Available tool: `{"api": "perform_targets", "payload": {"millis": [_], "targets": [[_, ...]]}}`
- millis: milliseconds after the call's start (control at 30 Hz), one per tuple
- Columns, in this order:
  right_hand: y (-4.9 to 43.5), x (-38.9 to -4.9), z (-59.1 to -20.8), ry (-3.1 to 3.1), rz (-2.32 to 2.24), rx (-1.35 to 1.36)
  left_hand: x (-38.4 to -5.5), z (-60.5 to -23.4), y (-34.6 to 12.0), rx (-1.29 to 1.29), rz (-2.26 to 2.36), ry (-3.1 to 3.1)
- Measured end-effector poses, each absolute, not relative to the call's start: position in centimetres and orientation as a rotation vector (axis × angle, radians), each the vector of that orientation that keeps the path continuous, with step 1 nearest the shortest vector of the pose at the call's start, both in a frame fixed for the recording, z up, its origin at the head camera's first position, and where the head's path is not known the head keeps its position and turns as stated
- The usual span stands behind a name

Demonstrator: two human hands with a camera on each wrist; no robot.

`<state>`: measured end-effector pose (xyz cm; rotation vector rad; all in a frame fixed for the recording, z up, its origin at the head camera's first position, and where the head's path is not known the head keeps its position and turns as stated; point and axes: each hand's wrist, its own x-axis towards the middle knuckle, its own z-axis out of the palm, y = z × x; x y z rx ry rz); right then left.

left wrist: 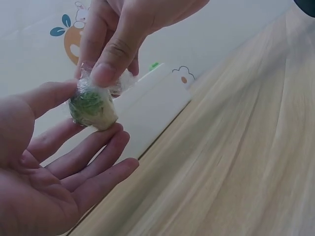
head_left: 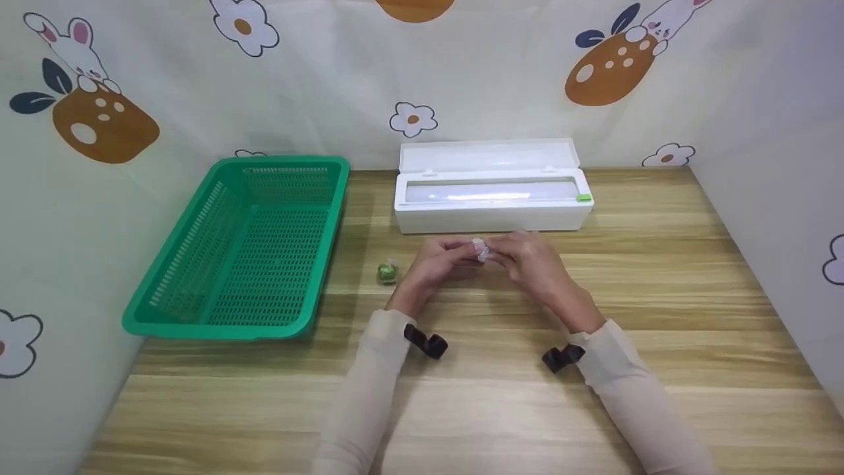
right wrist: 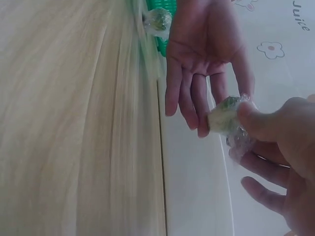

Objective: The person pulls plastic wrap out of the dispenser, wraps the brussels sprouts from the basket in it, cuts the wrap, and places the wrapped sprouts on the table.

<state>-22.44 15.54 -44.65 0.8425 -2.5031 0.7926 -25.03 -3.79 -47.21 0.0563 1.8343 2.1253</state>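
Note:
Between my hands is a small green and pale vegetable piece [left wrist: 92, 108] wrapped in clear cling film. My left hand [head_left: 436, 262] holds it between the thumb on one side and the fingers below, with the other fingers spread. My right hand [head_left: 535, 264] pinches the gathered film [right wrist: 241, 142] at its top with thumb and fingers. In the head view, mostly the crumpled film shows, as the fingers hide the rest. Left of my left wrist, a second film-wrapped green piece [head_left: 387, 272] lies on the table.
A white cling film dispenser [head_left: 494, 219] with its lid raised and a green slider [head_left: 583, 198] stands just beyond my hands. A green plastic basket [head_left: 320, 264] sits at the left. Patterned cloth [head_left: 330, 86] encloses the wooden table [head_left: 666, 277] at the back and sides.

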Motion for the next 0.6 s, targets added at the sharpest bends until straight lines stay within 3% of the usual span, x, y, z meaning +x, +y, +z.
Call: {"api": "perform_targets", "payload": {"millis": [600], "targets": [[16.40,-23.46,-44.96,-2.477,1.002,0.814,-24.93,-47.48,-4.41,0.238,1.918,1.903]]}}
